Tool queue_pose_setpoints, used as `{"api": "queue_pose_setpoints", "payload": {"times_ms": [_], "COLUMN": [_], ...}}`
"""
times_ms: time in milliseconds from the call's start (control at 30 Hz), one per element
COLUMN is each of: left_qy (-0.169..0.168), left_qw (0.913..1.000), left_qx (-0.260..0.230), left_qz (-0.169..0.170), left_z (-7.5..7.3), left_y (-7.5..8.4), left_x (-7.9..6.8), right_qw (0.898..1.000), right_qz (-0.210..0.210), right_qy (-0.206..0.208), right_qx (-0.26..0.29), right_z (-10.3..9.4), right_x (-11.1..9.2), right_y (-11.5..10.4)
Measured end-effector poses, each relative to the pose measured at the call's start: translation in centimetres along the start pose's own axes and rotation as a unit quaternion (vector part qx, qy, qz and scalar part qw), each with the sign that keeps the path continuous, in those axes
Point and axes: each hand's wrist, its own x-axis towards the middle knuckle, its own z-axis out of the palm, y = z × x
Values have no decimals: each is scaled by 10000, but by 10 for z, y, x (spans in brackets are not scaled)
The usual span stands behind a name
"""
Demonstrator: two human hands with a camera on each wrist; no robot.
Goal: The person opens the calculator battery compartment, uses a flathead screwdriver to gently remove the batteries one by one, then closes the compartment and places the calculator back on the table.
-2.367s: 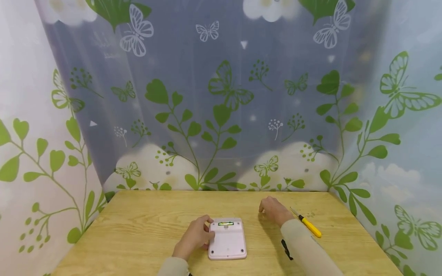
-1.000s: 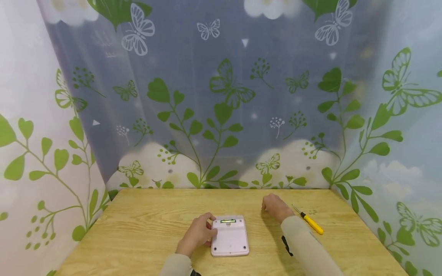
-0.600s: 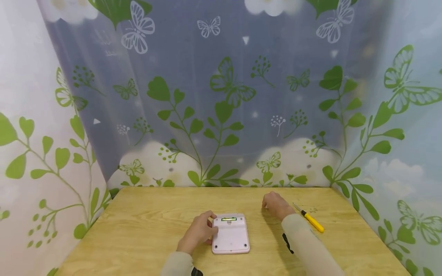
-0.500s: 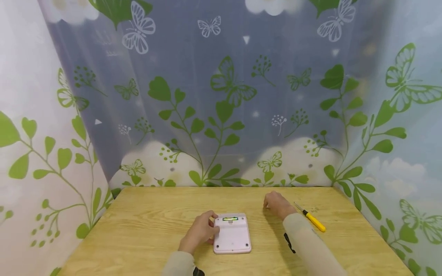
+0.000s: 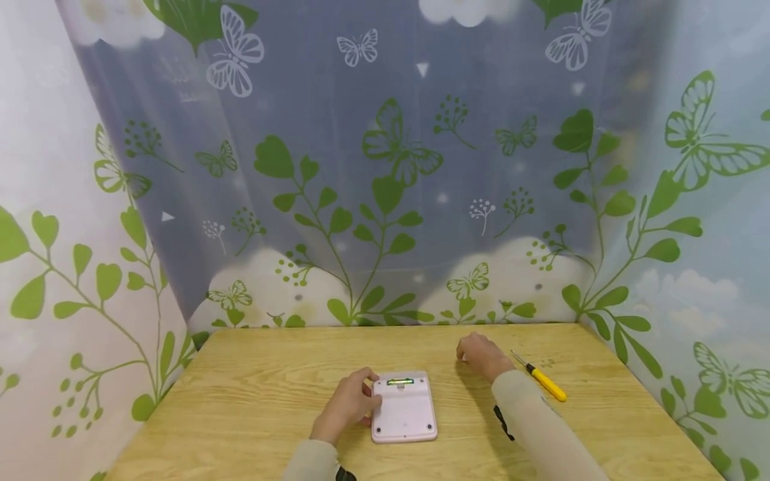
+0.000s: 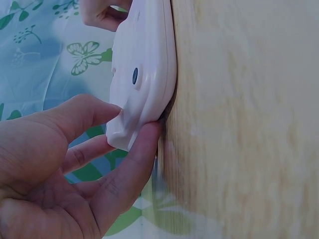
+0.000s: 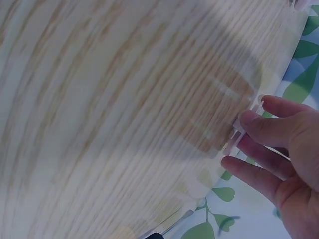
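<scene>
Head view, pink device: a pale pink, rounded rectangular plastic device (image 5: 403, 412) lies back side up near the middle of the wood-grain bench (image 5: 271, 381), dark round spots (image 5: 378, 429) at its near corners.
Head view, battery: a slim green and yellow cylinder (image 5: 400, 382) lies crosswise in an open slot near the device's far edge.
Head view, left grip: the person's left grip (image 5: 345, 404), a bare hand below a beige sleeve (image 5: 311, 461), holds the device's left edge.
Head view, right grip: the bare right grip (image 5: 484, 357) is bent downward over the bench, well apart from the device, a small pale bit just showing at the fingers.
Head view, screwdriver: a yellow-handled screwdriver (image 5: 546, 385) with a black collar and metal shaft lies just beyond the right grip, slanting.
Head view, backdrop: a blue-grey cloth (image 5: 337, 194) printed with green leaves and butterflies hangs behind.
Left wrist view, pinch: thumb and fingers are nearly closed, with only the device's edge between them; a dark gap shows under part of the rim.
Right wrist view, pinch: thumb and fingertips hold a small, pale, thin plastic piece (image 7: 234, 142) by the bench's edge; whether it touches the wood I cannot tell.
</scene>
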Motion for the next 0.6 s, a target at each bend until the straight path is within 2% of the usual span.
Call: {"api": "queue_pose_setpoints", "payload": {"times_ms": [433,600], "left_qy": [10,18], "left_qw": [10000,10000], "left_qx": [-24,14], "left_qz": [-58,-39], "left_z": [0,0], "left_y": [-1,0], "left_x": [0,0], "right_qw": [9993,9994], "right_qz": [319,293], "right_qy": [-193,-157], "right_qx": [-15,-51], "right_z": [5,5], "right_x": [1,-1], "right_y": [6,5]}}
